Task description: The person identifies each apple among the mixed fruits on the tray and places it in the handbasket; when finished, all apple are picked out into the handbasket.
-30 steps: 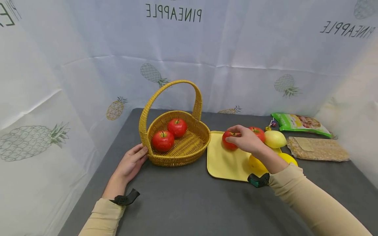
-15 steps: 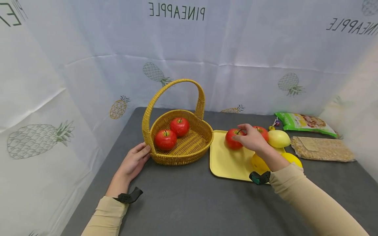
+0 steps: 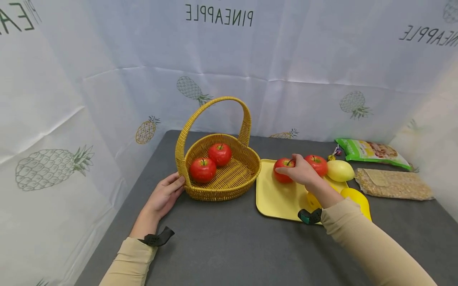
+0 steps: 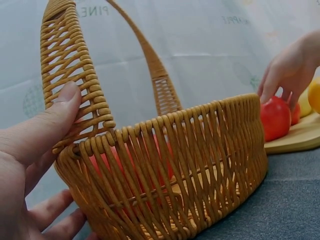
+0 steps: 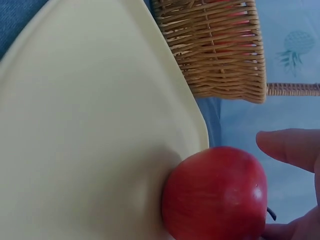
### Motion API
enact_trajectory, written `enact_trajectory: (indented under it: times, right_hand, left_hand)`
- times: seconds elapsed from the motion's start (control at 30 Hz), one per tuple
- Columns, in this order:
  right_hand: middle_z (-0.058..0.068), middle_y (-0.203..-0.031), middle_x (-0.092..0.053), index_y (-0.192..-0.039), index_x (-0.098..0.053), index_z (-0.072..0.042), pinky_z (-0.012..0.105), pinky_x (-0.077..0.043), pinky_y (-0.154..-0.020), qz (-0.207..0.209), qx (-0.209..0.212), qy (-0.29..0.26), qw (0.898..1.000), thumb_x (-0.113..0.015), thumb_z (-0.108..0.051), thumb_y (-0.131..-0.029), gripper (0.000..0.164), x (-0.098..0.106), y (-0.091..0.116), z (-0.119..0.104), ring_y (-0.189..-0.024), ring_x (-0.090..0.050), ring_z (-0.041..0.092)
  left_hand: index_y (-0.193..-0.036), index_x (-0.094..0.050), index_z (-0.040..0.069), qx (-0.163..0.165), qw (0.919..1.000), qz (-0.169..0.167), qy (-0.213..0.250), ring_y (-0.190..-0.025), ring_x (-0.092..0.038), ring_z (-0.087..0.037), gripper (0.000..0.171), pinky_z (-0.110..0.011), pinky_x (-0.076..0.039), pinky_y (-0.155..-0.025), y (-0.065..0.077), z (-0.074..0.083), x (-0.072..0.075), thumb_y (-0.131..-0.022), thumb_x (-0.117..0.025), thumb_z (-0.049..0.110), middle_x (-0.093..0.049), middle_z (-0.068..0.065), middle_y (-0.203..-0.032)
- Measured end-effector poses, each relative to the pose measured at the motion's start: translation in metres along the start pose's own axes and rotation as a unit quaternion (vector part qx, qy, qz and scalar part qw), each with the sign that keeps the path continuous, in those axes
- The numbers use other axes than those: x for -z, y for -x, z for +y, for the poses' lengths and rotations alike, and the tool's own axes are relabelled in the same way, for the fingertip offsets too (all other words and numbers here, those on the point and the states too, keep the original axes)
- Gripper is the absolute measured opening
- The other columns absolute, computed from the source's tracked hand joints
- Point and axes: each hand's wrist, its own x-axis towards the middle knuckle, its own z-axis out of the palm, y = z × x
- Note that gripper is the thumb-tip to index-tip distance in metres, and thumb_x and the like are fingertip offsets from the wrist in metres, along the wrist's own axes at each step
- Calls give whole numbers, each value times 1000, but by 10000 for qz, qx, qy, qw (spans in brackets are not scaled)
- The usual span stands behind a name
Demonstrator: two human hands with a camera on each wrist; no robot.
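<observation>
A heart-shaped wicker basket (image 3: 214, 194) with a tall arched handle holds two red apples (image 3: 202, 170). At its left side my left hand (image 3: 168, 194) grips the base of the handle, thumb laid on the weave (image 4: 70, 92) in the left wrist view and other fingers by the basket's side. A pale yellow tray (image 3: 264, 198) stands right of the basket. On its left part sits another red apple (image 3: 280, 176), with my right hand (image 3: 300, 172) over it. In the right wrist view the thumb (image 5: 285, 147) is apart from this apple (image 5: 215, 195); another finger reaches near the stem.
Beside the right hand are a further red apple (image 3: 316, 165), a pale yellow-green fruit (image 3: 340, 171) and yellow fruit (image 3: 358, 200), partly behind the forearm. Farther right lie a green packet (image 3: 373, 153) and a clear bag of grains (image 3: 395, 184). Pineapple-print cloth (image 3: 229, 51) hangs behind.
The head view has shifted slightly. My right forearm has moved a little left, uncovering more of the yellow fruit and the apple behind. My left hand stays at the basket.
</observation>
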Motion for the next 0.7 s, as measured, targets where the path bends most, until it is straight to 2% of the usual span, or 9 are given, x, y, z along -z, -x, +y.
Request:
enact_trajectory:
  times: [0.13,0.33,0.57,0.7]
  right_hand:
    - [32,-154,-30,-160,-12,5,57,-38,-112,-106,91,-56,9999,-73,-40,-95,100,-3,2,0,-134,-40,45]
    - [29,-151,-35,-159,-19,3,55,-43,-107,-276,238,-152,9992,-76,-41,-93,98,-5,3,1,-131,-43,43]
    - [25,-146,-40,-157,-26,-4,50,-48,-102,-397,277,-339,9983,-81,-42,-89,95,-5,2,9,-128,-45,40]
    - [25,-144,-42,-154,-26,-3,49,-48,-103,-439,363,-368,9977,-82,-38,-88,93,-5,4,12,-128,-46,40]
  left_hand:
    - [-122,-72,19,46,10000,9,-8,-140,-43,-20,20,-25,-42,-108,0,0,0,-108,-58,15,-53,-1,-142]
    - [-131,-68,8,58,10000,50,-5,-140,-43,-18,26,-25,-43,-108,1,0,1,-107,-59,16,-51,-2,-145]
    - [-129,-68,9,53,10000,84,-1,-136,-47,-16,25,-24,-43,-107,1,1,0,-107,-60,16,-54,-1,-142]
    - [-133,-64,2,45,10000,49,4,-135,-48,-16,30,-25,-43,-107,0,1,-1,-107,-60,15,-54,-3,-142]
